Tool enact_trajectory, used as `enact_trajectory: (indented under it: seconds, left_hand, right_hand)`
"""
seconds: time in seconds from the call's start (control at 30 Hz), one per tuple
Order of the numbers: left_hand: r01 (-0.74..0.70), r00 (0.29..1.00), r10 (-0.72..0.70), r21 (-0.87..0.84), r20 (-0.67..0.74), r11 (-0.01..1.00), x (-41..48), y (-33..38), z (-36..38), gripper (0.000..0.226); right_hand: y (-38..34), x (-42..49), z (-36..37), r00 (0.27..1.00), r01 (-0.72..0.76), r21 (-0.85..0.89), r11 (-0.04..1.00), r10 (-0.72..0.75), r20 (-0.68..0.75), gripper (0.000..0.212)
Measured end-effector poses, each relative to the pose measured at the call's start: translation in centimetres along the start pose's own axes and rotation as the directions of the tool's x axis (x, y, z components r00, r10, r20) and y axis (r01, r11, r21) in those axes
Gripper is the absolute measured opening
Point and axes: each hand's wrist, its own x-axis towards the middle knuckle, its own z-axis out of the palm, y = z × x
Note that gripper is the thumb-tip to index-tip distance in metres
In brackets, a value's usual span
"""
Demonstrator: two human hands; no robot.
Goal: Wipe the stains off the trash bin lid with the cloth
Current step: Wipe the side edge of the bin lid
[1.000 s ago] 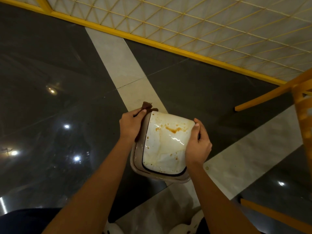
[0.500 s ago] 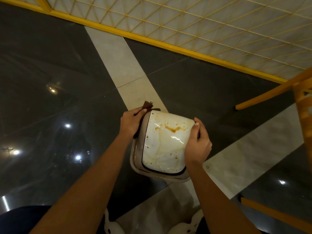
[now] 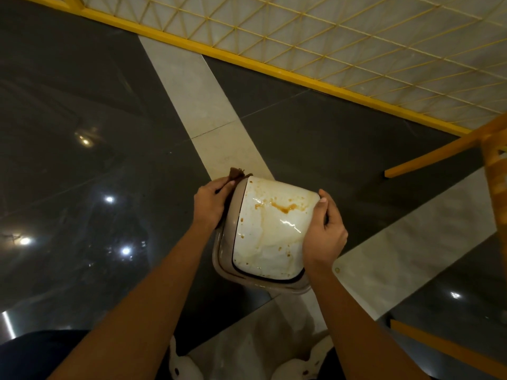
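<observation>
Over a shiny dark floor (image 3: 109, 111) with pale stripes, the person holds the trash bin lid (image 3: 269, 242) up in mid-air between both hands, its white panel facing the camera. The left hand (image 3: 210, 204) is curled round the lid's left edge with the brown cloth (image 3: 236, 174) pinched against it (just a tuft pokes out past the fingertips). The right hand (image 3: 325, 231) wraps the right edge, thumb lying on the panel. Orange-brown stains (image 3: 284, 207) sit near the lid's far end, with smaller specks lower down. A yellow lattice panel (image 3: 356, 37) runs across the top.
</observation>
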Motion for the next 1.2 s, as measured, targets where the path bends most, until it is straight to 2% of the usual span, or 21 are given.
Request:
enact_trajectory:
  seconds: [0.13,0.27,0.37,0.53,0.67,0.8,1.03,1.1,1.2]
  left_hand:
    - [0.038,0.999,-0.038,-0.048,-0.015,0.998,-1.1,-0.4,-0.4,0.03]
    - [0.058,0.993,-0.066,-0.086,-0.096,0.995,-5.0,-2.6,-1.0,0.028]
    - [0.064,0.992,-0.071,-0.06,-0.105,0.996,-4.8,-2.8,-1.0,0.027]
    - [-0.033,0.999,0.037,0.103,-0.037,0.994,0.0,0.1,-0.2,0.027]
    - [-0.07,0.997,0.066,0.089,0.048,0.994,1.5,1.5,0.2,0.029]
    - [-0.027,0.998,0.03,0.054,-0.051,0.998,-1.3,-0.7,0.0,0.028]
    - [0.119,0.962,-0.13,-0.059,-0.242,0.991,-9.9,-7.2,0.0,0.026]
    - [0.138,0.952,-0.161,-0.105,-0.26,0.985,-10.7,-7.4,0.1,0.027]
    - [0.122,0.959,-0.138,-0.081,-0.246,0.989,-8.8,-6.8,-0.2,0.027]
  right_hand:
    - [0.1,-0.1,0.1,1.0,0.01,0.001,1.0,-0.01,-0.012,0.029]
    - [0.3,-0.1,0.3,0.998,0.036,-0.015,0.999,-0.037,-0.043,0.029]
    - [0.2,-0.1,0.3,0.998,0.045,-0.024,0.999,-0.046,-0.036,0.029]
    - [0.3,0.0,0.3,0.998,0.05,-0.036,0.998,-0.051,-0.026,0.029]
    - [0.3,0.0,0.4,0.999,0.02,-0.024,1.0,-0.021,-0.034,0.028]
    - [0.3,-0.1,0.4,0.999,0.023,-0.022,0.999,-0.024,-0.04,0.029]
    - [0.3,-0.1,0.3,0.999,0.017,-0.013,1.0,-0.018,-0.039,0.03]
    - [0.3,-0.2,0.3,0.999,0.016,-0.01,1.0,-0.017,-0.028,0.031]
    - [0.2,-0.1,0.2,1.0,0.021,-0.016,1.0,-0.022,-0.015,0.032]
